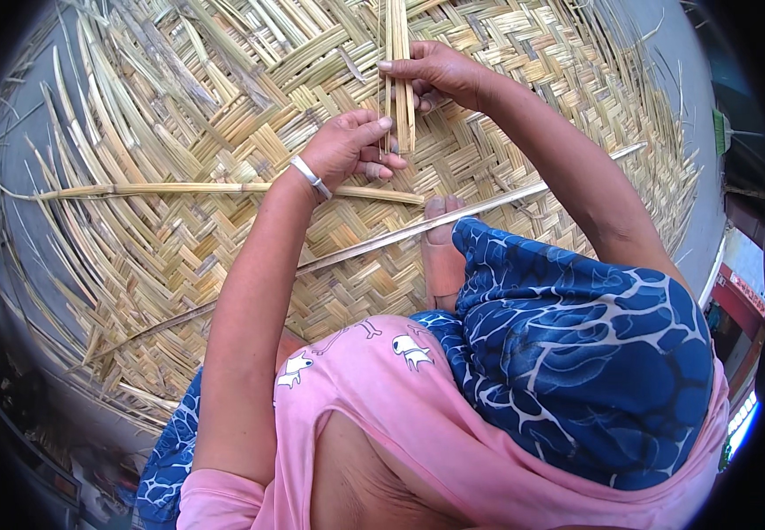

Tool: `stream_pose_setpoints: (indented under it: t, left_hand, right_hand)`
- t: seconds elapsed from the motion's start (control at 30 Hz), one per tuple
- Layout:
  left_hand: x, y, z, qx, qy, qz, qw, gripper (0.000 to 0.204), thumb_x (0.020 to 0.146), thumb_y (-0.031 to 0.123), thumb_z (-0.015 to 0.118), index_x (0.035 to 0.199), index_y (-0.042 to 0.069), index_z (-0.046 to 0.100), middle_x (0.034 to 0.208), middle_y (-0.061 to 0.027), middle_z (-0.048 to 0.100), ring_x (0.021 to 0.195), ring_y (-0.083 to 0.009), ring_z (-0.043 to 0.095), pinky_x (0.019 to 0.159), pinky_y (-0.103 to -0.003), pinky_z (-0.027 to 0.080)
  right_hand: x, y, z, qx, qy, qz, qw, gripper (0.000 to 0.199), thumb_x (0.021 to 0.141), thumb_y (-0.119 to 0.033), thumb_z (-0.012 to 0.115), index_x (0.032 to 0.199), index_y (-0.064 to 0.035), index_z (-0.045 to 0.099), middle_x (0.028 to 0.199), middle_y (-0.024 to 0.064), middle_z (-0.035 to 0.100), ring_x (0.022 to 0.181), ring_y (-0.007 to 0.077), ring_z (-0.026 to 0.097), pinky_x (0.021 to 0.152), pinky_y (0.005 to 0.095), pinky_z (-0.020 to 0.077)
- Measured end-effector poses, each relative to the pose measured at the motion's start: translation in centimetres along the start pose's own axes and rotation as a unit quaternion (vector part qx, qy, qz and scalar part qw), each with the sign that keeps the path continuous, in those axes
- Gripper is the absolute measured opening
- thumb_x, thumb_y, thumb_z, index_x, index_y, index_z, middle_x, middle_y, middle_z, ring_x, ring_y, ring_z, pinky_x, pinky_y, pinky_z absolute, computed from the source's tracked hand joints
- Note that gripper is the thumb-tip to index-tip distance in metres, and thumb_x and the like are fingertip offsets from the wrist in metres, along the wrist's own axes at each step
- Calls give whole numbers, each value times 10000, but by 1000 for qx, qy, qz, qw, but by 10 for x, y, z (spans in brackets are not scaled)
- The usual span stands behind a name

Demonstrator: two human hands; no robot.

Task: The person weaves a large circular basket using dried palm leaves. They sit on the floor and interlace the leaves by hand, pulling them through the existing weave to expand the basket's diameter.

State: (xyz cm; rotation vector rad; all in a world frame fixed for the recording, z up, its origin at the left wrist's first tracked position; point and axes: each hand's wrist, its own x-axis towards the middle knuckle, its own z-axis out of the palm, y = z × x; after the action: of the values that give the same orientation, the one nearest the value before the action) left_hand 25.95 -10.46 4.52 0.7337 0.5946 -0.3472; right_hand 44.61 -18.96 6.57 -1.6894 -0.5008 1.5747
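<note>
My right hand point(440, 72) is closed around a bundle of flat, pale yellow split-cane strips point(404, 128), with its thumb laid across them. The strips run up out of the top of the view. Nearer to me, my left hand point(356, 148), with a light metal bangle point(310, 177) on its wrist, pinches the lower part of a thin strip at the left side of this bundle. Its fingers curl beneath, partly hidden. Both hands are just above a large woven mat point(373, 287) of the same kind of strips.
A jointed split cane point(223, 188) lies across the mat at left. A long flat strip point(418, 227) crosses diagonally by my bare foot point(442, 261). Loose, unwoven strip ends point(117, 115) fan out at the far left. Grey floor point(33, 132) borders the mat.
</note>
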Motion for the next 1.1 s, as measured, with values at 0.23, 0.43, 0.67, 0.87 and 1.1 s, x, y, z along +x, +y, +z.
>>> stream_pose_setpoints:
  t: [0.23,0.43,0.67,0.87,1.1]
  left_hand:
    - [3,-1,-5,-12,-21,-4,1000,226,904,248,539,995,44,509,849,-79,590,774,-203,661,616,-267,559]
    - [2,1,-4,-19,-22,-3,1000,223,909,244,531,999,42,512,843,-75,586,771,-201,662,616,-262,560]
    - [3,3,-3,-16,-23,-13,1000,217,911,245,526,986,42,515,847,-67,582,771,-197,661,606,-254,557]
    - [4,3,-3,-7,-22,-25,999,226,907,257,532,972,41,512,843,-59,575,770,-194,660,602,-251,555]
    - [3,3,0,25,-13,-19,999,248,900,271,545,966,34,517,839,-56,575,765,-188,658,591,-242,549]
  right_hand:
    - [4,2,-2,11,-4,5,1000,263,829,-307,647,898,-62,576,679,27,621,437,52,521,404,180,440]
    - [4,1,-2,6,-6,15,1000,283,819,-349,655,895,-87,583,657,-4,606,473,34,525,397,161,408]
    - [2,-2,1,-11,12,17,1000,286,817,-356,656,906,-93,590,666,-11,608,497,33,535,420,160,425]
    - [3,0,2,-8,21,15,1000,278,822,-324,654,909,-73,572,667,14,608,441,54,518,412,181,434]
    - [-2,-2,6,-25,21,14,999,314,804,-390,663,905,-100,596,646,-21,585,486,43,517,447,176,425]
